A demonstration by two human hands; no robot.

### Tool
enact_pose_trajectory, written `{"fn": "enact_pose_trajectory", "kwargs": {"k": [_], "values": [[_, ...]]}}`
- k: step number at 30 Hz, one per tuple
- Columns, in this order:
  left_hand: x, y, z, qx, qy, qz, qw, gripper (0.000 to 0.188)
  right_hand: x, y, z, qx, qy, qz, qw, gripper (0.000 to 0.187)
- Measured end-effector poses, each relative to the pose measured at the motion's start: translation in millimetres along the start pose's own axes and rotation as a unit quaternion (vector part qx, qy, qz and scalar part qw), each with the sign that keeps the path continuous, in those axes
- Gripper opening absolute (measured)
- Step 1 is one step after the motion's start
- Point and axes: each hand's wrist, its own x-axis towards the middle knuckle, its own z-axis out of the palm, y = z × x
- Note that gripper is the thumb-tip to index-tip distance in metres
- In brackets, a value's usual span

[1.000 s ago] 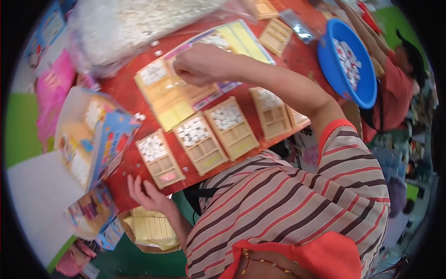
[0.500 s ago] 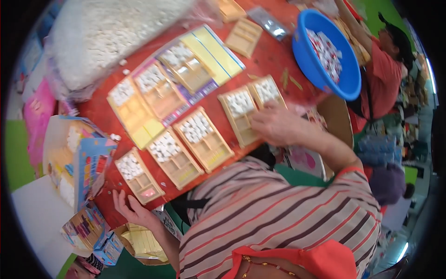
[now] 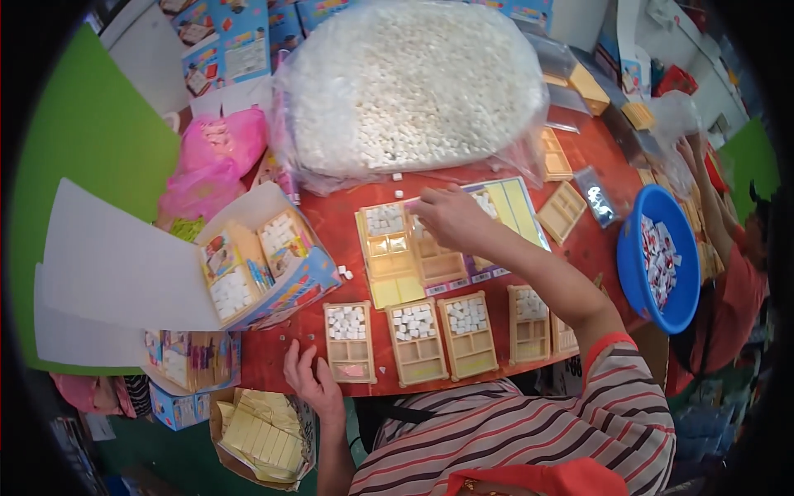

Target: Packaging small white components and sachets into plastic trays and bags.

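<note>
My left hand [image 3: 314,387] rests at the table's front edge, fingers apart and nothing in them. Just right of it lies a small wooden tray [image 3: 346,351] with white cubes in its top compartment. My right hand [image 3: 451,217] is over the middle wooden tray [image 3: 441,266] on a yellow and purple sheet [image 3: 517,211]. Its fingers are bent downward and bunched; whatever they hold is hidden. A tray with white cubes [image 3: 385,220] stands left of that hand, and more cubes show behind it. Several similar trays [image 3: 416,364] line the front edge, one partly covered by my right forearm.
A large clear bag of white cubes [image 3: 413,91] fills the table's back. To the left stands an open carton [image 3: 310,281] with filled trays. A blue basin [image 3: 695,273] of small packets is at right, near another person [image 3: 736,306]. An empty tray [image 3: 562,211] lies beside it.
My right hand has moved from the front-right trays to those on the sheet. My left hand stays open by the front edge. The view has turned, bringing the whole bag into sight.
</note>
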Motion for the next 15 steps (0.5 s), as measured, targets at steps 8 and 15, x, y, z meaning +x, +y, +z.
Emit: {"fn": "enact_pose_trajectory", "kwargs": {"k": [8,15], "values": [[-4,-1,2,0.03,0.016,0.015,0.999,0.023,116,0,82,-0.111,-0.058,-0.083,0.989,0.01],[-3,-6,4,0.036,0.012,0.045,0.998,0.024,136,8,105,-0.228,-0.042,-0.158,0.96,0.008]]}}
